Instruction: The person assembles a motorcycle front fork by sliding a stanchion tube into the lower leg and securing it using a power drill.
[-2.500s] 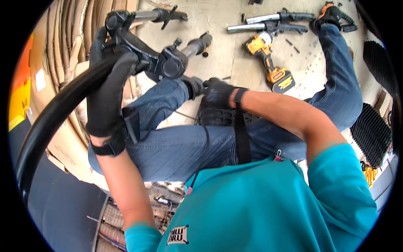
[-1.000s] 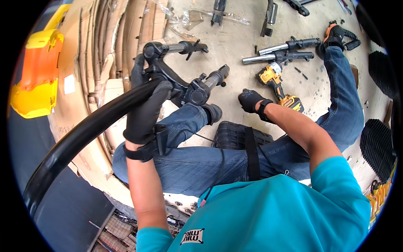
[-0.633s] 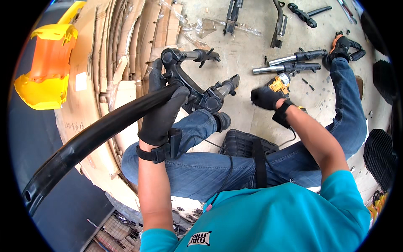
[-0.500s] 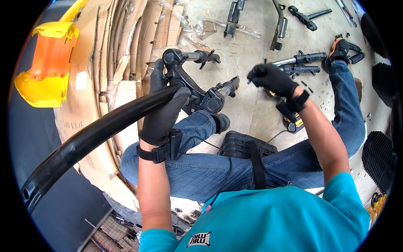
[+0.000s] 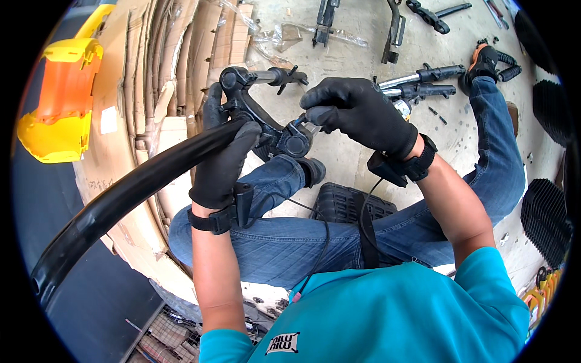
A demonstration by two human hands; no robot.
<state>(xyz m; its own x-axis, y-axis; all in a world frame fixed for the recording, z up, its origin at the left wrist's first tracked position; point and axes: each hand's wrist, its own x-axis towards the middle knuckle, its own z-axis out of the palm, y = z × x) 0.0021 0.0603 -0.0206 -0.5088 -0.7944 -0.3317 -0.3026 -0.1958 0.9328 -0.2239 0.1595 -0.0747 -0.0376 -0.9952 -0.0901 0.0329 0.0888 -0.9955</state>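
My left hand [image 5: 223,163], in a black glove, is wrapped round a long, bent black tube [image 5: 130,181] where it meets a black fork clamp [image 5: 257,109]. The tube slopes down to the far left. From the clamp's upper arm a fork leg [image 5: 278,76] points right, part metal and part black. At the clamp's lower round end [image 5: 295,144], my gloved right hand [image 5: 369,118] has its thumb and forefinger pinched together near the bolt area. Whatever sits between those fingertips is too small to name. The lower fork leg is mostly hidden behind this hand.
Flattened cardboard [image 5: 151,72] is stacked at left, beside a yellow and orange plastic part [image 5: 66,91]. Loose fork legs [image 5: 430,75] and black metal brackets [image 5: 324,24] lie on the concrete floor. A black ribbed case [image 5: 339,199] stands between my legs.
My right hand has moved left from open space to the clamp's lower end. The clamp and tube, still in my left hand, have shifted slightly left.
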